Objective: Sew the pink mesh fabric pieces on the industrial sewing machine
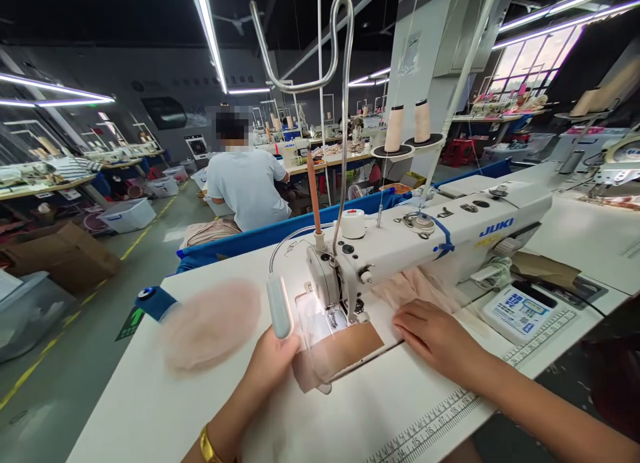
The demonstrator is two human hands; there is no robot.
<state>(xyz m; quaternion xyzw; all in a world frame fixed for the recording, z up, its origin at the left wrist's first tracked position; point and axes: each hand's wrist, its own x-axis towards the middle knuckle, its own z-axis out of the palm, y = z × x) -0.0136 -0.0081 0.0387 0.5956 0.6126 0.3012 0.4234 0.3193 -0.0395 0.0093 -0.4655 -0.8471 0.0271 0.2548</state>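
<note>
A white sewing machine (pixel 400 250) stands across the table, its needle area lit by a small lamp (pixel 280 306). Left of the needle is my left hand (pixel 273 363), thumb over bent fingers, closed on thin sheer fabric (pixel 317 356) that seems to lie over the brown plate (pixel 357 343). Part of its fingers is hidden behind the lamp. My right hand (pixel 435 333) rests on the table right of the needle, fingers curled together at the edge of pale pink fabric (pixel 417 286) bunched under the machine arm. A blurred, sheer pink piece (pixel 215 323) lies at the left.
A blue thread cone (pixel 157 303) lies at the table's left edge. Right of my right hand sits a white box (pixel 520 310), near a ruler strip (pixel 440 416) along the front edge. Thread cones (pixel 395 130) stand behind the machine. A co-worker (pixel 247 183) sits ahead.
</note>
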